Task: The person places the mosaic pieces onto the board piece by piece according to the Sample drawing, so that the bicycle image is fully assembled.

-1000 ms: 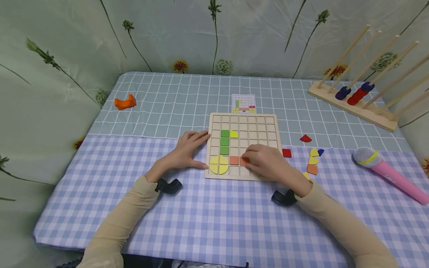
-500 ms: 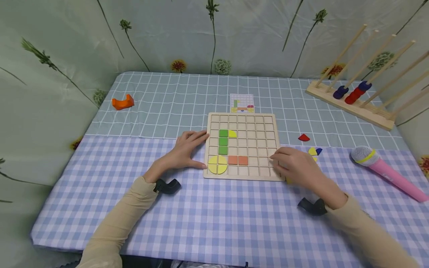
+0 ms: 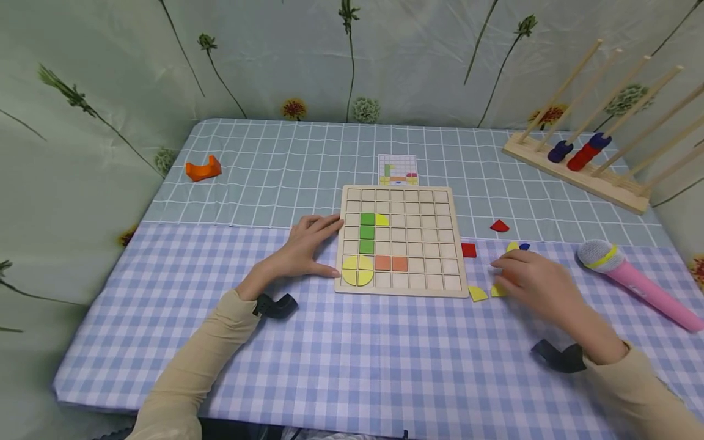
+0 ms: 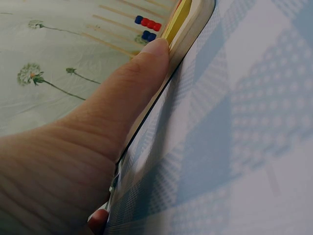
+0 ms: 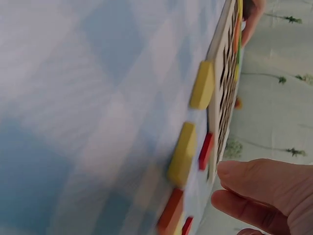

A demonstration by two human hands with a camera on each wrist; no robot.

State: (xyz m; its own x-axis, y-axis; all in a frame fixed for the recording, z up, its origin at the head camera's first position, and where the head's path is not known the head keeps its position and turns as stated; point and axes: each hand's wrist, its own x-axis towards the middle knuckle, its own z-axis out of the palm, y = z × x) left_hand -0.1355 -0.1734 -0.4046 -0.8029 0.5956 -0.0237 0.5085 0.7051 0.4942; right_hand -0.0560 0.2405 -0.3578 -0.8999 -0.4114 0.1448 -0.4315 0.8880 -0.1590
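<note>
My left hand (image 3: 305, 247) rests at the left edge of a wooden grid board (image 3: 415, 215), its thumb and fingertips touching the rim. Set in the board are a column of green squares (image 3: 366, 233), a yellow quarter circle (image 3: 382, 220), a yellow circle of quarter pieces (image 3: 357, 271) and two orange squares (image 3: 391, 263). Right of the board, my right hand (image 3: 536, 281) hovers over loose pieces, fingers loosely curled with nothing visible in them. Beneath and around it lie yellow quarter pieces (image 3: 477, 294), an orange square (image 5: 171, 210) and a blue piece (image 3: 525, 247), partly hidden.
A red square (image 3: 469, 250) and a red quarter piece (image 3: 499, 226) lie beside the board. Behind it is a small pattern card (image 3: 398, 164). A pink microphone (image 3: 654, 293), a peg stand with beads (image 3: 621, 186) and an orange holder (image 3: 203, 169) stand farther out.
My right hand has left the second orange square in the board and moved right, past the board's edge, to the loose pieces. My left hand has stayed at the rim.
</note>
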